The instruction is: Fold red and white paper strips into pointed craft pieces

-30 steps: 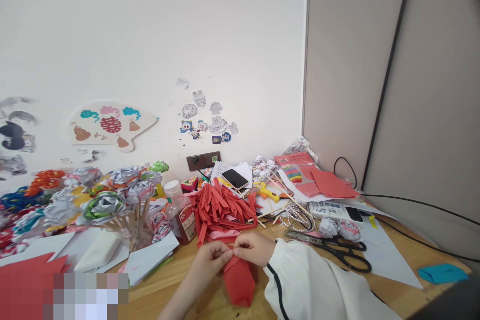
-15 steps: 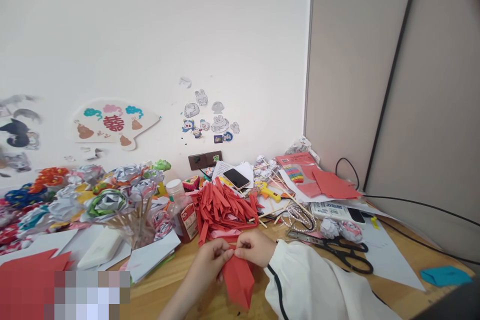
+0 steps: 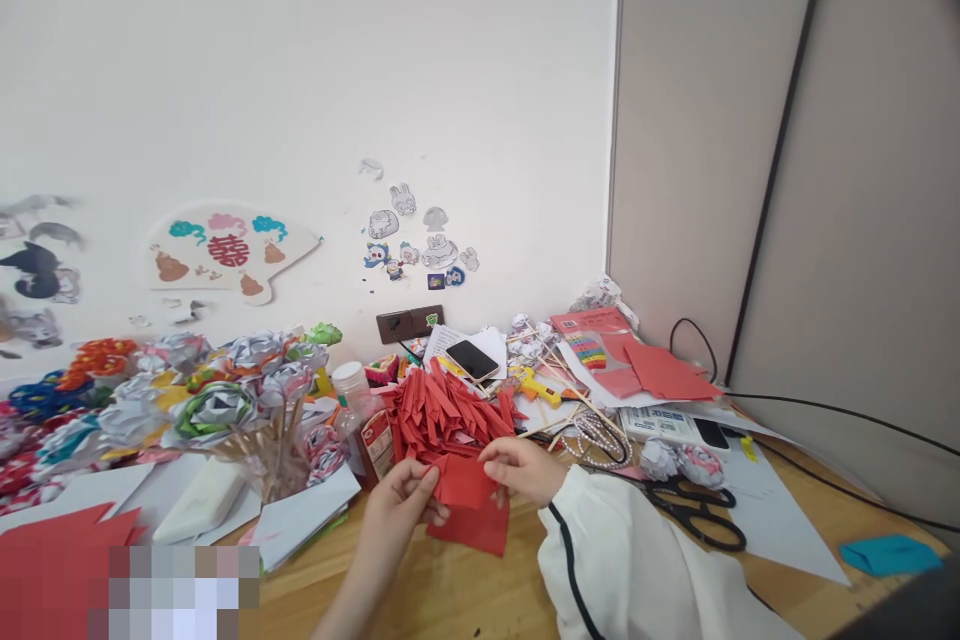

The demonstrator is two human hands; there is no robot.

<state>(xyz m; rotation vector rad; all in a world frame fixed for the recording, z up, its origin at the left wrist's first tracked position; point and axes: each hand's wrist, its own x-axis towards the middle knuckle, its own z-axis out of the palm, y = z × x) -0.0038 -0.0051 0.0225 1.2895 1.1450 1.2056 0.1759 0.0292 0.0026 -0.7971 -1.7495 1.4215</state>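
A creased red paper sheet, partly unfolded, is between my two hands above the table's front part. Its upper flap stands up and a squarish lower part hangs toward me. My left hand pinches the flap's left edge between thumb and forefinger. At the flap's upper right corner is my right hand, thumb on the near side and fingertips showing just below, closed on the edge. Right behind the sheet lies a heap of folded red paper strips.
Paper flowers on sticks crowd the left, beside a jar and red paper. A phone, yellow glue gun, bead string, black-handled scissors and blue folded paper lie behind and right.
The red paper has gone from a narrow, pointed folded shape to a wider, opened sheet. My hands have moved apart, the left to the left and the right slightly up.
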